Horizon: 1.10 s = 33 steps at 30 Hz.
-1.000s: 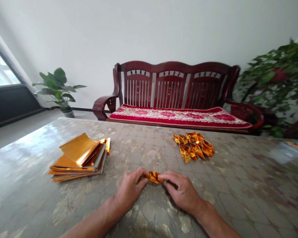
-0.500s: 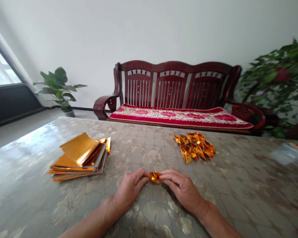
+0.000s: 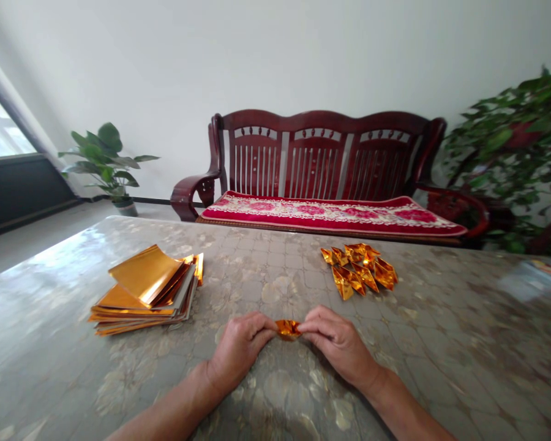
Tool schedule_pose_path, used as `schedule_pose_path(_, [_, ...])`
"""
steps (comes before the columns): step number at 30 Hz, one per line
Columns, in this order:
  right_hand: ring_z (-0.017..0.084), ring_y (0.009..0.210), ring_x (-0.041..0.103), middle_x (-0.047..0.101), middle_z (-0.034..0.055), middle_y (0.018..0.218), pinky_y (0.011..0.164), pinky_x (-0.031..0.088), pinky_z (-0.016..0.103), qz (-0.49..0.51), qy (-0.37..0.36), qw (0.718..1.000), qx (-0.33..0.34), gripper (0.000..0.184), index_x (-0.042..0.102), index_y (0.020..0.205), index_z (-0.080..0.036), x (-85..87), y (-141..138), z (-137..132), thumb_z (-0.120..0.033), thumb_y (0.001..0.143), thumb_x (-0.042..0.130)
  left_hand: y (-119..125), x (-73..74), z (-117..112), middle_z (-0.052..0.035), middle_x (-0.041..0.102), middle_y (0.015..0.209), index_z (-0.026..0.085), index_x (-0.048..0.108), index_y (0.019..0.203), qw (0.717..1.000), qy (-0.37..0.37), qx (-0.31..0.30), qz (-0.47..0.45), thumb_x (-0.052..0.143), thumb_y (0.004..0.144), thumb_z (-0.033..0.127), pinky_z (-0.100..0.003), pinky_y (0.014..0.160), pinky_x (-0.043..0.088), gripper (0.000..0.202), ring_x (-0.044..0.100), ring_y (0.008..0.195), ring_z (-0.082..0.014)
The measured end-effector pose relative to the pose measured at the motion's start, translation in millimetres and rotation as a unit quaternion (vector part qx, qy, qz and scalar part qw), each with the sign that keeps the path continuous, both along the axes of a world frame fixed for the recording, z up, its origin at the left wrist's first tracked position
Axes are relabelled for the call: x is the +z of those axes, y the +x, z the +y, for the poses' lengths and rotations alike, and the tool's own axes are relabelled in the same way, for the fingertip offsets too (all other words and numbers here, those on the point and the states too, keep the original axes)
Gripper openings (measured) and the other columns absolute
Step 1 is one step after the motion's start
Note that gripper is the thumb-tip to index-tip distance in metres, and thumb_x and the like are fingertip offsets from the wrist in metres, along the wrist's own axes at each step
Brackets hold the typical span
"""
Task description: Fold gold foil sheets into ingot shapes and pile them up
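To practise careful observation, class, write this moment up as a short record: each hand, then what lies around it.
Left hand: pinches one end of the folded foil
Right hand: pinches its other end
Table: patterned, glossy top, under both hands
Foil stack: gold sheets, on the table, left of the hands
Folded pieces: small gold pile, on the table, right of and beyond the hands
Behind: red wooden bench

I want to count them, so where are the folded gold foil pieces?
In the head view, the folded gold foil pieces lie on the table, right of the stack of foil sheets and beyond the right hand.
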State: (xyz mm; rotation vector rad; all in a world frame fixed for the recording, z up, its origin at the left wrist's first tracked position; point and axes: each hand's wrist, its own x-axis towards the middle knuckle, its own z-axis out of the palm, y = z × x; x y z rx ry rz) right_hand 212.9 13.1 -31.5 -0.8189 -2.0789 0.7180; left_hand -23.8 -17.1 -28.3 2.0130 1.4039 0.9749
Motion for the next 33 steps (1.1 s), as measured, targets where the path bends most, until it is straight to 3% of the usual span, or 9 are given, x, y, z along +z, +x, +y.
schedule_pose_path(4, [0.014,0.083,0.065,0.067,0.002,0.089,0.075,0.051,0.023,-0.025,0.004,1.0,0.016,0.015,0.075,0.097,-0.026,1.2,1,-1,-0.023,0.094,0.061,-1,0.2,-1,0.0038,0.075,0.079,0.024,0.075,0.082,1.0,-0.004,-0.002,-0.008,0.064,0.088,0.017,-0.017,0.072,0.048,0.014,0.069,0.074,-0.0119])
schedule_pose_path(10, [0.013,0.084,0.066,0.069,0.0032,0.091,0.075,0.051,0.023,-0.043,0.037,0.998,0.034,0.017,0.074,0.102,-0.025,1.7,-4,-4,-0.023,0.096,0.059,-2,-2.6,1,0.0034,0.076,0.082,0.025,0.076,0.088,0.998,0.018,-0.055,-0.02,0.064,0.09,0.02,-0.016,0.073,0.049,0.013,0.07,0.076,-0.0113])
schedule_pose_path(16, [0.014,0.091,0.067,0.071,0.0031,0.1,0.081,0.053,0.023,-0.031,0.024,0.998,0.052,0.019,0.073,0.106,-0.027,0.2,-9,-7,-0.021,0.097,0.057,1,-3.7,1,0.0022,0.078,0.092,0.025,0.077,0.092,0.992,0.042,-0.1,-0.061,0.064,0.091,0.021,-0.018,0.081,0.051,0.013,0.071,0.086,-0.0126])
schedule_pose_path(24, [0.014,0.092,0.067,0.071,0.0029,0.101,0.082,0.053,0.024,-0.031,0.021,0.997,0.06,0.022,0.072,0.11,-0.028,1.3,-11,-9,-0.02,0.096,0.057,2,-2.2,2,0.0036,0.077,0.086,0.027,0.077,0.09,0.995,0.055,-0.083,-0.014,0.066,0.09,0.02,-0.017,0.077,0.049,0.012,0.071,0.08,-0.0115])
schedule_pose_path(33, [0.013,0.09,0.066,0.069,0.0028,0.097,0.08,0.051,0.022,-0.024,0.025,0.998,0.059,0.018,0.072,0.104,-0.025,3.8,-12,-11,-0.018,0.096,0.058,3,1.1,2,0.0024,0.075,0.081,0.022,0.076,0.084,0.995,0.028,-0.089,-0.046,0.066,0.089,0.018,-0.016,0.074,0.049,0.012,0.069,0.077,-0.0107])
